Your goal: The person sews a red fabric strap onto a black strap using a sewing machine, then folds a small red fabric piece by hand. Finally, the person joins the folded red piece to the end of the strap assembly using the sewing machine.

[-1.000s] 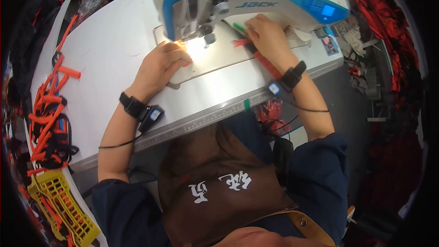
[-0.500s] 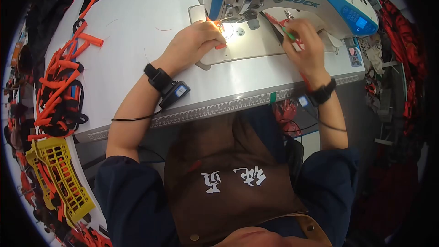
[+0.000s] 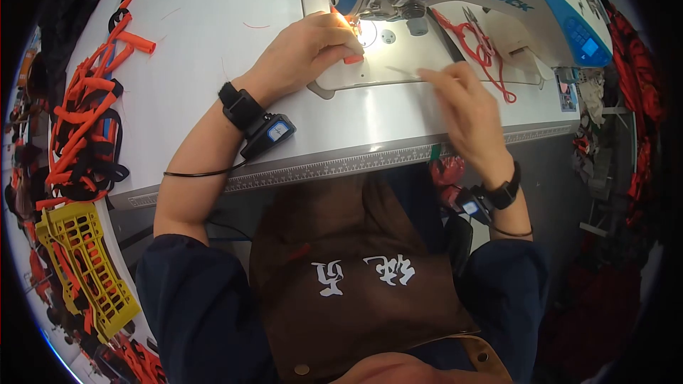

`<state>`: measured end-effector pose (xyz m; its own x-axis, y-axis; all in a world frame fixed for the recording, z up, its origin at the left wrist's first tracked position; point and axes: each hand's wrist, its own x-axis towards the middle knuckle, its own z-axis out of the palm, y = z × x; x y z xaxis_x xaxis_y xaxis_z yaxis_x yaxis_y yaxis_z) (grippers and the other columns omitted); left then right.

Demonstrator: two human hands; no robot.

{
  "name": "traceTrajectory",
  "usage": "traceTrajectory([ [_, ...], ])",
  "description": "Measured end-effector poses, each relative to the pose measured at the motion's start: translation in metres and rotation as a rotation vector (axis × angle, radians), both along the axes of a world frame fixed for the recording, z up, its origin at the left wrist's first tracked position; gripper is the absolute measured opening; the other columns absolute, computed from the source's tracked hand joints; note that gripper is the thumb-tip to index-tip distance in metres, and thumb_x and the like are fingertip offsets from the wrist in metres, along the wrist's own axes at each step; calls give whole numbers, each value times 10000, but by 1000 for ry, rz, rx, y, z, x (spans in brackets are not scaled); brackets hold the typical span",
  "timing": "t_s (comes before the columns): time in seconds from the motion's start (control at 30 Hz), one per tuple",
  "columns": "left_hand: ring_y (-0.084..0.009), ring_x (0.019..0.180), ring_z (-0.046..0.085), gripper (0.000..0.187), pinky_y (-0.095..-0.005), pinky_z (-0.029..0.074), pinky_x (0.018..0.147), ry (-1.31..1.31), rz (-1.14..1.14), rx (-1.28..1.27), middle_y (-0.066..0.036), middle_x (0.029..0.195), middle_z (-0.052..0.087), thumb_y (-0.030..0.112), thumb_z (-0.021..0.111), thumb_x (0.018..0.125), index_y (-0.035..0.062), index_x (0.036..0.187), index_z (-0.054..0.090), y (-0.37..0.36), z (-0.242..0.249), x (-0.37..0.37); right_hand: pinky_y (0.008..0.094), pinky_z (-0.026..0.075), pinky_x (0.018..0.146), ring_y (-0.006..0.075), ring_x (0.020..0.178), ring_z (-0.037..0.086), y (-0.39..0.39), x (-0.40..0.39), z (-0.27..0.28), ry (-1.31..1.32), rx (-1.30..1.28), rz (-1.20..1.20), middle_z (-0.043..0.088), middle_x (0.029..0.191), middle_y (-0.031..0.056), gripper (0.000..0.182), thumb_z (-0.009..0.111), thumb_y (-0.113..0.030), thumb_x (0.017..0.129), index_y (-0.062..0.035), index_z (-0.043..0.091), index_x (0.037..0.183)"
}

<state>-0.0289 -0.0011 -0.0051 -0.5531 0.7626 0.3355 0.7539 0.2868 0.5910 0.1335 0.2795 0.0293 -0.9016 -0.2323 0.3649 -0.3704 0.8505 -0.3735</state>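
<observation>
Beside the lit needle area of the sewing machine (image 3: 509,0), my left hand (image 3: 317,50) is closed on a small orange piece (image 3: 353,59), part of which shows below the fingertips. My right hand (image 3: 466,105) is over the front edge of the metal plate (image 3: 391,71). Its fingers pinch a thin pointed tool (image 3: 403,71), blurred by motion, whose tip points left toward my left hand. Behind my right hand, small scissors (image 3: 475,23) and a red cord (image 3: 486,53) lie on the machine bed.
A tangle of orange and black strips (image 3: 85,124) lies at the table's left. Below it is a yellow plastic basket (image 3: 89,267). A measuring tape (image 3: 320,172) runs along the table's front edge. Loose threads lie on the tabletop (image 3: 206,0).
My right hand has moved away from the red cord and scissors, toward the table's front edge, and now shows a thin tool. My left hand stays at the orange piece. The view has shifted slightly.
</observation>
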Motion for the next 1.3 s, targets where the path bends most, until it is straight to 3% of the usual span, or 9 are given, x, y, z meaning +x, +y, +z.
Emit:
traceTrajectory([
  [0.33, -252, 1121, 695, 176, -381, 563, 1012, -79, 31, -16, -67, 1135, 729, 89, 704, 1016, 97, 1150, 818, -1, -1, -1, 372, 540, 590, 218, 720, 685, -19, -37, -32, 54, 33, 72, 654, 1031, 23, 350, 743, -62, 939, -200, 792, 1258],
  [1.3, -250, 1119, 689, 206, -376, 557, 1009, -98, 37, -28, -67, 1141, 713, 85, 733, 981, 116, 1162, 828, 0, 6, 3, 373, 559, 595, 226, 730, 696, -23, -37, -40, 136, 81, 22, 626, 1015, 28, 385, 746, -70, 930, -225, 782, 1280],
])
